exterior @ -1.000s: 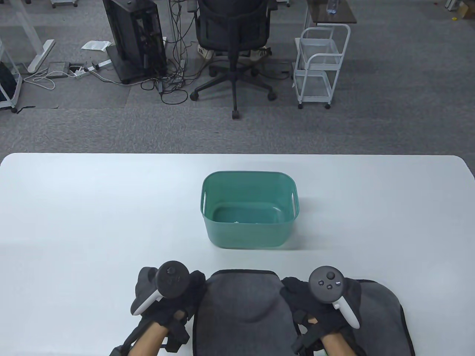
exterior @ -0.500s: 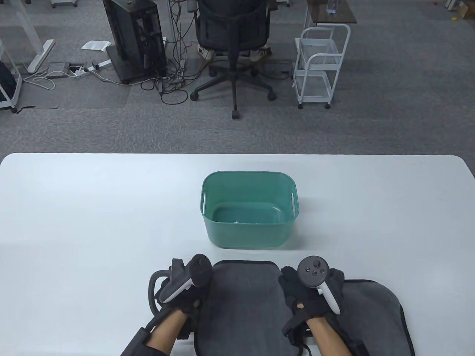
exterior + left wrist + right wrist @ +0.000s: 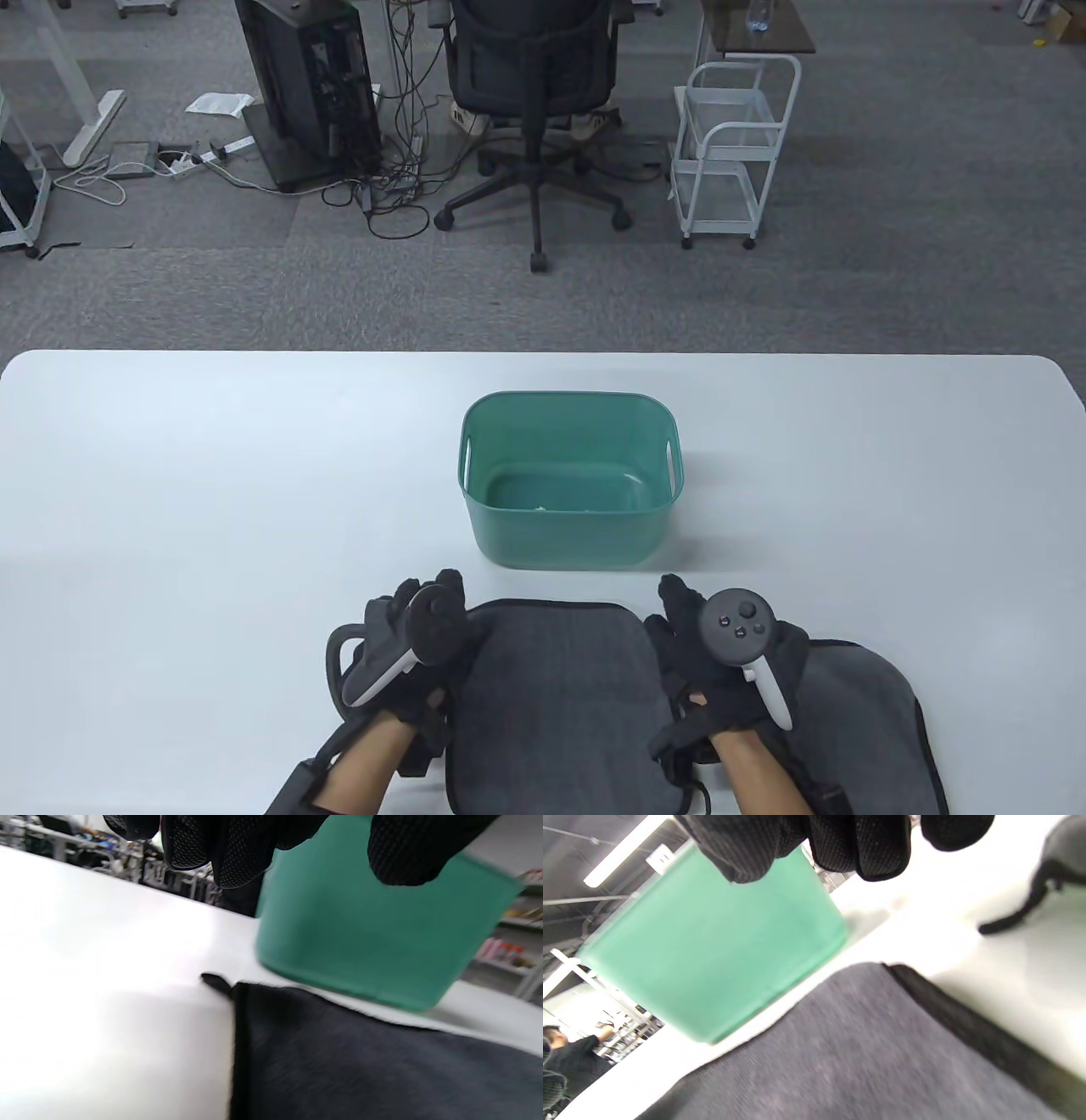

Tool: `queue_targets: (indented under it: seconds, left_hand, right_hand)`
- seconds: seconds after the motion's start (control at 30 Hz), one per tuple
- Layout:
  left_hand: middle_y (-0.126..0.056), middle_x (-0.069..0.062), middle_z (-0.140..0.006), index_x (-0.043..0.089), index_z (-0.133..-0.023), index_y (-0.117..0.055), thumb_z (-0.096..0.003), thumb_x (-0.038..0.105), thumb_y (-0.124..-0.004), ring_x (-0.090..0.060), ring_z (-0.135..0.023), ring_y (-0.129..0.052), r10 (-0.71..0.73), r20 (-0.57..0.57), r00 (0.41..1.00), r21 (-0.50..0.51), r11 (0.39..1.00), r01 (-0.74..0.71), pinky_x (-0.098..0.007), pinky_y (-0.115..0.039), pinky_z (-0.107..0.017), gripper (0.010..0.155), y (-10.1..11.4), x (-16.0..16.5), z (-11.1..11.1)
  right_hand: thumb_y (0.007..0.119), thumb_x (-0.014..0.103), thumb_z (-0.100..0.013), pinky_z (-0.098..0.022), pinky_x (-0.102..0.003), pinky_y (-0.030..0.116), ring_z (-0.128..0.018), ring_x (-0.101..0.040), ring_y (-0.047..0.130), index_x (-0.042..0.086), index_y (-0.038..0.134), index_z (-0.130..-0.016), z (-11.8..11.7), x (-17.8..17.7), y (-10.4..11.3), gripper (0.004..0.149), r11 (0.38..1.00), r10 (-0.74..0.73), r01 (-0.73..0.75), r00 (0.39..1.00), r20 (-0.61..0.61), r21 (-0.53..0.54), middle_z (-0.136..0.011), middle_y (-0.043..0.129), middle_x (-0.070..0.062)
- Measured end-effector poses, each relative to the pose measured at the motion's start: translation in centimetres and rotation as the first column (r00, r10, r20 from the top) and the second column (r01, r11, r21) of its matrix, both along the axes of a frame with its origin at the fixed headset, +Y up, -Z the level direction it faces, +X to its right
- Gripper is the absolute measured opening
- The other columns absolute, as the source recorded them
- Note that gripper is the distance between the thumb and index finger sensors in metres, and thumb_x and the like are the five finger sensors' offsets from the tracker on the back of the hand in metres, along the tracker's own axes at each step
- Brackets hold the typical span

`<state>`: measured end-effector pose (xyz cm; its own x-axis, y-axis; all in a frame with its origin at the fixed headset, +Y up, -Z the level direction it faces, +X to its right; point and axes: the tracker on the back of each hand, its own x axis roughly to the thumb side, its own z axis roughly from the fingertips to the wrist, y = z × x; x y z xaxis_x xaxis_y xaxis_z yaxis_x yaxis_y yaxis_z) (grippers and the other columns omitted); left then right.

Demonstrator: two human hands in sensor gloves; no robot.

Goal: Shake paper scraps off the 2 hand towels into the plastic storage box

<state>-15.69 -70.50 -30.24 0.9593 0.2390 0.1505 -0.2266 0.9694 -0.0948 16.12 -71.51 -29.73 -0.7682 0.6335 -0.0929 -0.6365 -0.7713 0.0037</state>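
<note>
The left hand (image 3: 407, 645) in its black sensor glove hovers at the left far corner of the dark grey fabric hand towel (image 3: 560, 705) lying flat on the white table (image 3: 170, 509), fingers loosely spread and holding nothing. Just beyond stands the green plastic storage box (image 3: 568, 480), a few pale scraps inside. The right hand (image 3: 721, 671), fingers relaxed and empty, sits between this towel and the second grey hand towel (image 3: 865, 722).

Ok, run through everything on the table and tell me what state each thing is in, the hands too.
storage box: upright, open-topped, a few white scraps on its floor.
near towel: lying flat, not gripped.
second towel: flat, partly under the first.
left hand: open, fingers above the near towel's left far corner.
right hand: open, above its right far corner.
</note>
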Motion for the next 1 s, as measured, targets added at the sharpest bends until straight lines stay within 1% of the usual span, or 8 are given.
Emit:
queue_targets:
  seconds: [0.1,0.17,0.3,0.4,0.47,0.67,0.83,1.0]
  left_hand:
    - [-0.069,-0.02,-0.1,0.012,-0.105,-0.049,-0.049,0.06,-0.072,-0.051,-0.098,-0.067,-0.076,0.099,0.992,0.067,0.995,0.07,-0.063,-0.059,-0.072,0.078,2.1,0.8,1.6]
    - [-0.066,-0.019,-0.103,0.013,-0.107,-0.045,-0.0483,0.064,-0.072,-0.051,-0.101,-0.064,-0.099,0.157,0.983,0.056,0.994,0.091,-0.063,-0.058,-0.073,0.083,3.2,1.3,2.6]
    - [-0.05,-0.02,-0.111,0.015,-0.11,-0.034,-0.0473,0.068,-0.073,-0.054,-0.106,-0.051,-0.051,0.307,0.95,-0.009,0.998,0.056,-0.065,-0.047,-0.077,0.091,4.1,2.3,4.8]
    - [-0.041,-0.02,-0.113,0.017,-0.111,-0.026,-0.047,0.071,-0.072,-0.053,-0.109,-0.042,-0.081,0.367,0.927,-0.019,0.995,0.094,-0.064,-0.04,-0.08,0.095,3.5,2.8,6.1]
    - [-0.037,-0.018,-0.115,0.018,-0.111,-0.026,-0.0461,0.072,-0.072,-0.051,-0.111,-0.037,-0.091,0.359,0.929,0.026,0.996,0.087,-0.063,-0.035,-0.082,0.096,2.8,2.9,6.4]
    - [-0.03,-0.014,-0.115,0.021,-0.11,-0.022,-0.0441,0.071,-0.071,-0.047,-0.113,-0.028,-0.168,0.389,0.906,-0.015,0.982,0.189,-0.059,-0.028,-0.085,0.096,-0.1,3.5,6.3]
    - [-0.026,-0.01,-0.116,0.022,-0.109,-0.019,-0.044,0.07,-0.069,-0.044,-0.114,-0.022,-0.175,0.401,0.899,-0.04,0.977,0.208,-0.056,-0.023,-0.085,0.095,-0.9,3.7,6.2]
    - [-0.028,-0.01,-0.116,0.022,-0.109,-0.021,-0.0435,0.07,-0.069,-0.043,-0.114,-0.023,-0.183,0.398,0.899,-0.015,0.978,0.206,-0.055,-0.024,-0.085,0.095,-0.7,3.7,6.4]
  right_hand:
    - [0.08,0.04,-0.055,-0.07,-0.069,0.047,-0.097,-0.045,0.066,0.015,0.054,-0.106,0.9,-0.3,2.4,0.063,0.995,0.012,-0.005,0.998,-0.068,0.1,-0.114,0.059,-0.019]
    - [0.078,0.046,-0.055,-0.07,-0.072,0.041,-0.101,-0.046,0.06,0.016,0.052,-0.107,1.6,-0.8,3.4,0.066,0.992,0.059,-0.041,0.987,-0.147,0.117,-0.116,0.055,-0.019]
    - [0.074,0.053,-0.054,-0.069,-0.072,0.011,-0.114,-0.044,0.017,0.02,0.038,-0.111,3.4,-2.1,3.7,0.075,0.99,0.141,-0.133,0.925,-0.352,0.048,-0.123,0.034,-0.015]
    - [0.074,0.058,-0.052,-0.07,-0.068,0.009,-0.113,-0.042,0.011,0.017,0.033,-0.111,4.8,-3.0,2.8,0.082,0.99,0.142,-0.12,0.878,-0.457,0.078,-0.124,0.025,-0.015]
    - [0.074,0.059,-0.051,-0.073,-0.065,0.012,-0.113,-0.042,0.011,0.016,0.031,-0.111,5.4,-3.5,1.8,0.084,0.983,0.182,-0.146,0.873,-0.453,0.113,-0.123,0.023,-0.015]
    - [0.074,0.059,-0.048,-0.08,-0.062,0.026,-0.115,-0.042,0.022,0.016,0.029,-0.109,6.2,-5.2,0.0,0.087,0.966,0.255,-0.195,0.818,-0.516,0.168,-0.124,0.024,-0.012]
    - [0.072,0.06,-0.048,-0.076,-0.058,0.005,-0.115,-0.035,0.009,0.019,0.025,-0.108,7.2,-6.1,-0.3,0.087,0.949,0.316,-0.246,0.766,-0.56,0.199,-0.124,0.017,-0.006]
    - [0.071,0.062,-0.047,-0.073,-0.055,-0.001,-0.112,-0.032,0.002,0.02,0.022,-0.108,7.1,-5.8,-0.9,0.088,0.953,0.302,-0.258,0.772,-0.56,0.158,-0.123,0.012,-0.005]
